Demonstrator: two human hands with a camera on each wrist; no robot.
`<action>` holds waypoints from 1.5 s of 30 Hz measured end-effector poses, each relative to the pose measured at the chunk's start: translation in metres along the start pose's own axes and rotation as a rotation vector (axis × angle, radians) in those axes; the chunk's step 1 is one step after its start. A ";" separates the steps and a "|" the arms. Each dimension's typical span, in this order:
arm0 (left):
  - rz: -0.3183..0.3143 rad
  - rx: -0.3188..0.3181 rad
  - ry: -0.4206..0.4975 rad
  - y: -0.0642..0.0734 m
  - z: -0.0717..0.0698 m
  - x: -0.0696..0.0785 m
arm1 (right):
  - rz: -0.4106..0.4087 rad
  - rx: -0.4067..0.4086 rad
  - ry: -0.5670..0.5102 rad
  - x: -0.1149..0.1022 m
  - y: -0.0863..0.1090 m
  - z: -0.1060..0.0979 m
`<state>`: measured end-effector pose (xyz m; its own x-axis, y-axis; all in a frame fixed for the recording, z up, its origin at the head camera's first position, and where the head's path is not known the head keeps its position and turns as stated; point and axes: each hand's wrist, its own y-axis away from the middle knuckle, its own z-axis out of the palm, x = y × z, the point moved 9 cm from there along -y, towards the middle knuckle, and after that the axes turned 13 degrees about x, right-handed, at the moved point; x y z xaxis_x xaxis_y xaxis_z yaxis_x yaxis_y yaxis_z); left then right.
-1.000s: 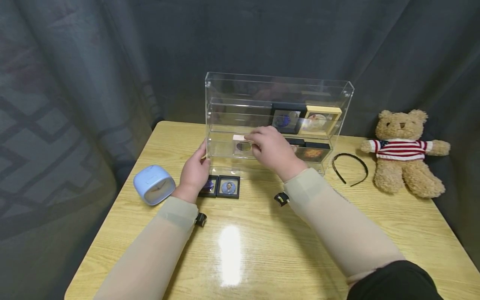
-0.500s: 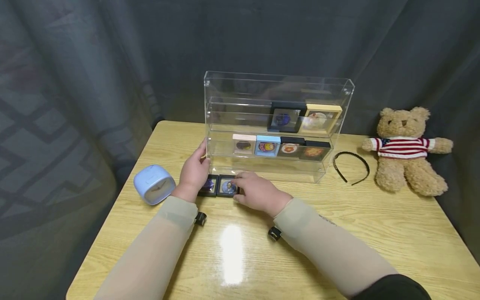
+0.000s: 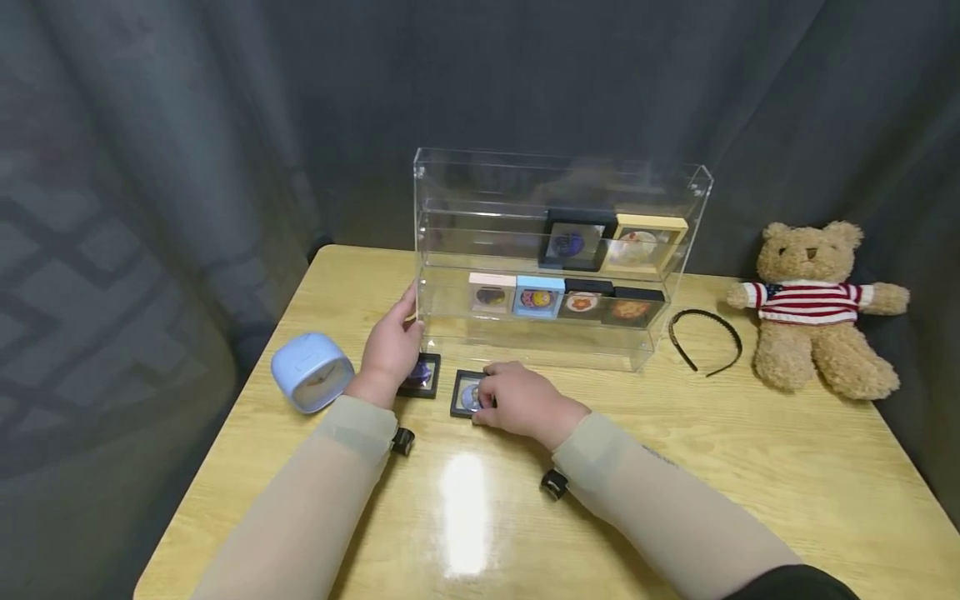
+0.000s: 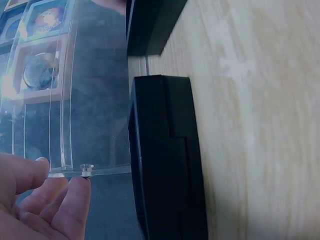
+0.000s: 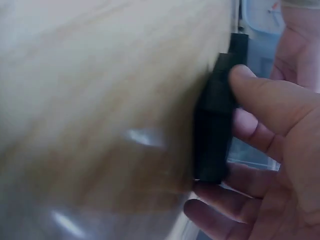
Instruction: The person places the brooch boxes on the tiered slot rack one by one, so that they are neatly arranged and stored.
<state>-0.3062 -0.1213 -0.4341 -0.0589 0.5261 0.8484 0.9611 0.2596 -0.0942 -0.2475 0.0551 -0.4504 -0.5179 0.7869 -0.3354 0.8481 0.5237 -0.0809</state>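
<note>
Pulled toward the person and a little to the right over the last half second, a black picture frame (image 3: 468, 395) with a round portrait no longer sits side by side with its neighbour. Right hand (image 3: 521, 402) is gripping it by its right side, thumb and fingers curled on the edges and covering part of the picture. It is on or just above the table (image 3: 592, 546), in front of the clear display rack (image 3: 480, 250); whether it touches the wood I cannot tell. Left hand (image 3: 390, 350) pinches the rack's left edge, thumb on one face and fingertips on the other, as before. Just beside that wrist lies a second black frame (image 3: 422, 375) with a purple picture, partly hidden by the hand; a gap now separates the two.

Inside the rack, the lower row holds four small frames: a pink frame (image 3: 492, 295), a light blue frame (image 3: 538, 298), a black frame with a reddish flower shape (image 3: 583, 302) and a dark frame with an orange picture (image 3: 633, 308). Above, on the right, stand a larger black frame (image 3: 573, 242) and a yellow frame (image 3: 643, 243), touching or nearly so.

Farther out, a blue clock (image 3: 312, 372) stands left of the left hand. Right of the rack lie a black headband (image 3: 693, 312) and a teddy bear (image 3: 810, 304) in a striped sweater, sitting against the dark curtain (image 3: 360, 83).
</note>
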 end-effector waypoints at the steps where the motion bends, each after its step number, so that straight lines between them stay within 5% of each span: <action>1: -0.007 -0.006 0.002 0.002 0.001 -0.002 | 0.013 -0.009 -0.011 0.000 0.002 0.000; 12: -0.043 -0.032 -0.022 0.020 0.008 -0.028 | 0.107 -0.053 -0.063 0.007 0.015 0.008; 20: -0.033 -0.031 -0.020 0.018 0.008 -0.026 | 0.178 -0.064 -0.219 0.012 0.001 -0.027; 32: 0.004 -0.003 -0.029 0.009 0.004 -0.016 | 0.138 0.287 -0.258 -0.008 -0.059 -0.145; 37: 0.017 0.010 -0.021 0.007 0.002 -0.012 | 0.105 0.399 -0.241 -0.017 -0.078 -0.161; 45: 0.036 0.005 -0.013 0.003 0.001 -0.003 | 0.084 0.425 -0.196 -0.022 -0.103 -0.159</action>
<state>-0.3033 -0.1209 -0.4374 -0.0278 0.5454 0.8377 0.9614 0.2442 -0.1271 -0.3415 0.0355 -0.2858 -0.4497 0.7231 -0.5244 0.8777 0.2488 -0.4096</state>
